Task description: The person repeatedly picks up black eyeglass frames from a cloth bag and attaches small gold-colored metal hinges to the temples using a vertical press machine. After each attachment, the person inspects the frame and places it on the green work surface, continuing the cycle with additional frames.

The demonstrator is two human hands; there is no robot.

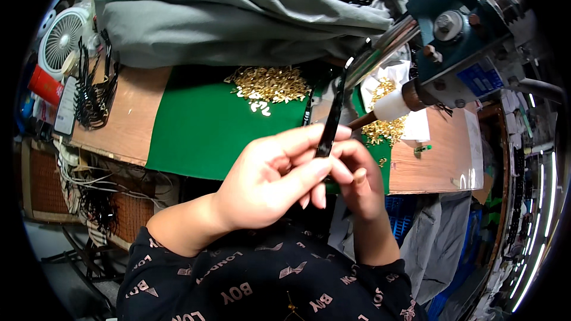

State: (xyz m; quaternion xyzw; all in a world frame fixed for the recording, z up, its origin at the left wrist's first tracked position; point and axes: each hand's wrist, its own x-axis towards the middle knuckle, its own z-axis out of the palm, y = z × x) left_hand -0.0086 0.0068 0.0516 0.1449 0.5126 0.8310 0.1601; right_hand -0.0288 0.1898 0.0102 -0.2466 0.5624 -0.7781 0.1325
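Observation:
A long, thin, glossy black strip (331, 123), shaped like a glasses arm, stands almost upright in front of the machine. My left hand (270, 175) pinches it near its lower end between thumb and fingers. Close against it on the right, my right hand (361, 181) has its fingers curled, with the fingertips partly behind the left hand. Whatever they hold, if anything, is hidden. Just beyond the hands, a copper-coloured rod (363, 121) with a white collar (391, 104) points down from the machine (458, 41).
Small gold pieces lie heaped (270, 85) on a green mat (193, 122), with a second gold pile (386, 131) at right. Grey cloth (238, 18) covers the back. At left are a fan (64, 41), a red can (45, 85) and a bunch of black strips (95, 92).

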